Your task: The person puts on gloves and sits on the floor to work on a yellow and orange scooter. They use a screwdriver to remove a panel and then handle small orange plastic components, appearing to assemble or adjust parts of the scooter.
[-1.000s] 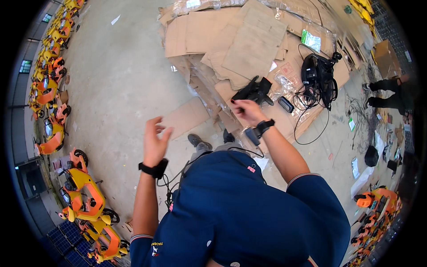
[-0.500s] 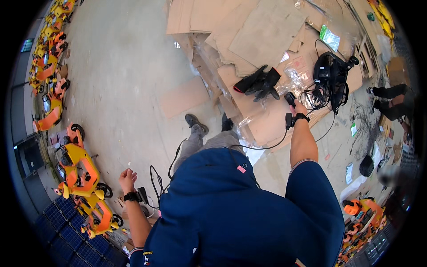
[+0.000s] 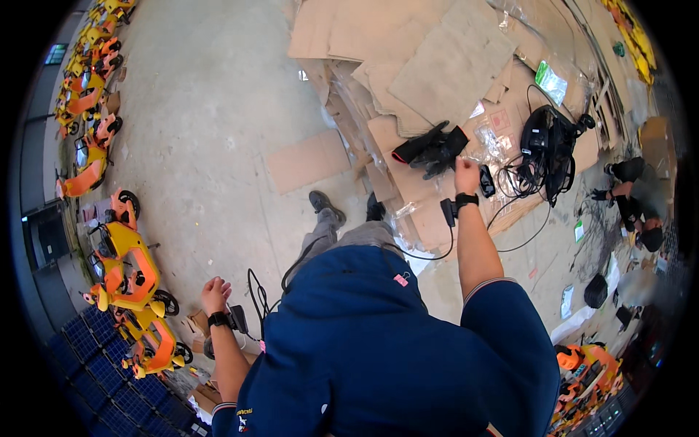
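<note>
Black gloves: a dark crumpled pair (image 3: 431, 148) lying on flattened brown cardboard sheets (image 3: 444, 65) on the concrete floor (image 3: 211, 109).
Right hand: (image 3: 466, 175) reaches just beside the gloves; whether its grip is closed cannot be told.
Left hand: (image 3: 215, 295) hangs low, fingers loosely apart, holding nothing.
Floor's left edge: orange and yellow ride-on toy cars (image 3: 127, 266).

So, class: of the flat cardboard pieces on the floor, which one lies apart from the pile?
The small brown cardboard sheet, alone on bare concrete left of the heap; the others overlap each other.

Black gloves (image 3: 432, 149) in a loose heap on flattened cardboard (image 3: 437, 65)
</note>
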Available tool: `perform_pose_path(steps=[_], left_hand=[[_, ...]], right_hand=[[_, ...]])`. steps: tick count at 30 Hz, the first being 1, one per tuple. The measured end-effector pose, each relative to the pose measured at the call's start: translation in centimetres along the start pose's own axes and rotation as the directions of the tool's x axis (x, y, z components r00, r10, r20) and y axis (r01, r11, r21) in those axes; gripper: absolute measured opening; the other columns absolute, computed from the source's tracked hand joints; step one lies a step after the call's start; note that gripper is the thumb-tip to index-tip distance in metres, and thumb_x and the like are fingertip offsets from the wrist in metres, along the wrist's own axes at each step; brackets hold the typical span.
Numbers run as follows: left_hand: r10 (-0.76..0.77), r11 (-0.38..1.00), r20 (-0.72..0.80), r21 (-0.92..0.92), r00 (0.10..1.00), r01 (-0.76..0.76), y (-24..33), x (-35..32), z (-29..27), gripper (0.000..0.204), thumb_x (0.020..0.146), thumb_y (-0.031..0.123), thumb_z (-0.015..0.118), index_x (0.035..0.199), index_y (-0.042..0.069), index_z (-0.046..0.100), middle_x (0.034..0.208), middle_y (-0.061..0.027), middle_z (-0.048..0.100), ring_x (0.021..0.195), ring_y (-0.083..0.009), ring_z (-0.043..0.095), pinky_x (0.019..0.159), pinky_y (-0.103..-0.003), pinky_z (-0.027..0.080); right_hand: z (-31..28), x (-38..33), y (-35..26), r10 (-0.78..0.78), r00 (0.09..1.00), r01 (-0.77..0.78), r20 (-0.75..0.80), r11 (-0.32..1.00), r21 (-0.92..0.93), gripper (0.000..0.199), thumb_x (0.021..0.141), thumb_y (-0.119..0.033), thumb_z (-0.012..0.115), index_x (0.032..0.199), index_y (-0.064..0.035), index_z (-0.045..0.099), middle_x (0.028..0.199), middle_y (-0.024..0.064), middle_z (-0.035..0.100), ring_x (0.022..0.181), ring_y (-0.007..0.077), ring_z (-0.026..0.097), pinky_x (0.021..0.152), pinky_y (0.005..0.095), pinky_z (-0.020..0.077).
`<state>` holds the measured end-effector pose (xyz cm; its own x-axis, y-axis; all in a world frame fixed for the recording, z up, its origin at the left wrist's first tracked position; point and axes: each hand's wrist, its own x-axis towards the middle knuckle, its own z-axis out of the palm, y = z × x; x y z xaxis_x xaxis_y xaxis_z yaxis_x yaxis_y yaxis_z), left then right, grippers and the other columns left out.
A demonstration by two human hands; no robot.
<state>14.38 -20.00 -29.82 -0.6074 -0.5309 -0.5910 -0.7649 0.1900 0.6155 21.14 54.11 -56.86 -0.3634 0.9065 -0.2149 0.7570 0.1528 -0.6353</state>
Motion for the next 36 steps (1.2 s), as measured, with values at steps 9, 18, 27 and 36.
perform_pose_path(steps=[9,18,27,36], left_hand=[[0.027,1.000,-0.032,0.004,0.999,-0.027,-0.8,-2.0,-1.0,0.028,0.091,0.020,0.060,0.112,0.001,0.057,0.097,-0.0099,0.064,0.079,-0.0204,0.066,0.064,-0.028,0.054],[-0.114,0.989,-0.084,-0.101,0.990,0.105,-3.9,-2.7,-2.7,0.025,0.091,0.021,0.061,0.109,0.003,0.058,0.095,-0.0089,0.065,0.080,-0.0207,0.066,0.064,-0.030,0.055],[-0.146,0.942,-0.038,-0.311,0.989,0.127,-1.3,-1.6,-0.7,0.028,0.092,0.019,0.058,0.113,0.000,0.055,0.105,-0.0117,0.063,0.088,-0.0215,0.064,0.070,-0.030,0.055],[-0.103,0.950,-0.086,-0.305,0.991,0.072,-1.2,-3.7,-2.3,0.023,0.093,0.021,0.059,0.108,0.005,0.058,0.101,-0.0067,0.064,0.088,-0.0203,0.064,0.073,-0.031,0.055]], right_hand=[[0.3,3.3,-7.3,0.096,0.995,-0.092,0.005,0.964,-0.249,0.083,0.073,-0.042,0.075,0.132,0.0050,0.040,0.119,0.0276,0.058,0.115,0.0394,0.055,0.100,0.0418,0.0409],[-0.3,2.2,-7.7,-0.091,0.920,0.131,0.380,0.988,-0.080,0.026,0.069,-0.017,0.062,0.082,0.0036,0.069,0.072,0.0171,0.067,0.071,0.0278,0.065,0.068,0.0376,0.0496],[2.9,-8.9,-13.7,-0.239,0.715,0.504,0.657,0.828,-0.247,0.046,0.075,-0.042,0.066,0.088,0.0018,0.068,0.086,0.0237,0.067,0.086,0.0407,0.064,0.079,0.0458,0.0507],[6.0,-9.0,-14.3,-0.289,0.783,0.511,0.551,0.804,-0.304,0.055,0.083,-0.026,0.066,0.131,-0.0152,0.040,0.096,0.0235,0.066,0.093,0.0419,0.063,0.076,0.0499,0.0494]])
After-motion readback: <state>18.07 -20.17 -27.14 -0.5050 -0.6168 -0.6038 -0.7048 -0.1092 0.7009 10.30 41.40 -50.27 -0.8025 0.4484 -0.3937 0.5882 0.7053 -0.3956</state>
